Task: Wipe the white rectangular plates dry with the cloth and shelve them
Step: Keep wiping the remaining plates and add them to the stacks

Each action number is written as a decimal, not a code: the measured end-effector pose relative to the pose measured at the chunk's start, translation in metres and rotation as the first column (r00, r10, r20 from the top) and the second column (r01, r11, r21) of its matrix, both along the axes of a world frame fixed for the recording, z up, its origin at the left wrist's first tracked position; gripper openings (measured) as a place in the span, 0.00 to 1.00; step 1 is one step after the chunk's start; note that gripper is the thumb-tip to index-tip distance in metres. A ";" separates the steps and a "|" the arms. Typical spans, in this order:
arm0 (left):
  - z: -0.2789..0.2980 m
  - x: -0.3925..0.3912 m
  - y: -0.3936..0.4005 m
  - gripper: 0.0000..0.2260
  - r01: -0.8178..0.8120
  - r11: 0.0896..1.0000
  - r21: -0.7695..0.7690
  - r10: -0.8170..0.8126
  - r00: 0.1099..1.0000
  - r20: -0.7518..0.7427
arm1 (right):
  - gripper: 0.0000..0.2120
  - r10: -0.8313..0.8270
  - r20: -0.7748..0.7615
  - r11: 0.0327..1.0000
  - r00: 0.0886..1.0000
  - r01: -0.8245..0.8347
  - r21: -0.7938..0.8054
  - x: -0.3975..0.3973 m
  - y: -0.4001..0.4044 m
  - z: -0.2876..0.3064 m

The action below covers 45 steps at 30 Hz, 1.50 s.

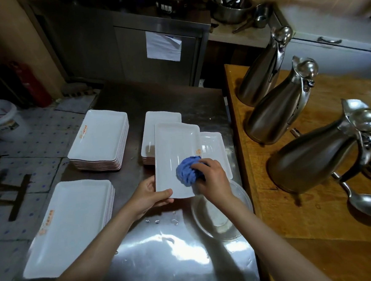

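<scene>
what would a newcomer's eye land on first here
Probably the blue cloth, bunched under the right hand on the white plate that the left hand grips at its near corner, mid-table. Next, three steel jugs on the wooden counter at right, then plate stacks at left.
</scene>
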<state>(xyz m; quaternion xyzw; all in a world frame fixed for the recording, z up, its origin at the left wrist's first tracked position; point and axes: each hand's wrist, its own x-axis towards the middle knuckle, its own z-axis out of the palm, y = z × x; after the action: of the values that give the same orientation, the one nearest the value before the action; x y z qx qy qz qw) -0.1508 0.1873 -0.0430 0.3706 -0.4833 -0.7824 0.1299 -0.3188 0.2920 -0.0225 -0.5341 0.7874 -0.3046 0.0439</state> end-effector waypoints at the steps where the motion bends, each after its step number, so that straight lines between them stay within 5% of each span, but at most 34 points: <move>1: -0.002 0.001 -0.002 0.15 -0.001 1.000 0.000 0.001 1.000 0.010 | 0.18 -0.050 0.049 0.998 0.998 0.052 -0.035 0.000 -0.003 0.000; 8: -0.006 0.006 -0.031 0.11 -0.007 1.000 0.011 0.007 0.998 0.067 | 0.16 -0.254 0.389 0.937 0.885 0.326 -0.129 -0.006 -0.024 0.015; 26: -0.012 -0.011 -0.084 0.03 0.041 0.994 0.104 -0.056 0.989 0.138 | 0.16 -0.285 0.381 0.947 0.879 0.321 -0.033 -0.005 -0.042 -0.005; 33: -0.016 -0.017 -0.086 0.03 -0.136 0.952 0.275 0.116 0.989 0.086 | 0.18 -0.279 0.389 0.948 0.878 0.316 -0.031 -0.003 -0.041 -0.007; 45: -0.030 -0.036 -0.099 0.09 -0.201 0.979 0.025 0.187 0.944 0.271 | 0.17 -0.315 0.398 0.940 0.861 0.341 0.008 -0.003 -0.033 -0.010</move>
<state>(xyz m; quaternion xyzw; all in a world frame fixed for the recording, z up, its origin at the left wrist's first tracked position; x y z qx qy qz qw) -0.1869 0.0878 -0.0731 0.5218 -0.4369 -0.7210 0.1300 -0.3221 0.2586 -0.0328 -0.3212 0.8316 -0.4333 0.1320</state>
